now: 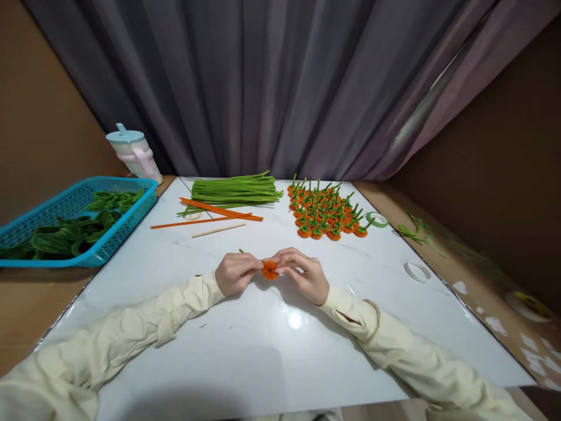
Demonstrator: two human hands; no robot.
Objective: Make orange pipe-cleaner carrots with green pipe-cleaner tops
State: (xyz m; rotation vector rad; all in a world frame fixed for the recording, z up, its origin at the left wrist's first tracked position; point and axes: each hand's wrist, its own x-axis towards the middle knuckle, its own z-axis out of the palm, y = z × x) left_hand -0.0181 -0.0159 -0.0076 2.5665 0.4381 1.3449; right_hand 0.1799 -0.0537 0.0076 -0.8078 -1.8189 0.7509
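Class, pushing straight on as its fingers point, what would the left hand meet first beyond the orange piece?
Probably the right hand, which holds the other side of the orange piece; depth is unclear from one view.

Place: craft workspace, building unclear
White tabletop (210, 356): clock's centre
Green stems (236, 191): bundled, eleven o'clock
Orange-and-green pieces (324, 211): many, one o'clock

Left hand (236, 273) and right hand (307, 276) pinch a round orange fuzzy piece (270, 272) between their fingertips, above a glossy white marbled tabletop (210, 356). Beyond: bundle of bright green fuzzy stems (236, 191), crossed orange fuzzy stems (223, 209), thin pale wooden stick (219, 230). To their right: cluster of round orange pieces with green stalks (322, 216). Far left: blue perforated plastic basket (123, 231) holding dark green fuzzy leaves (59, 238).
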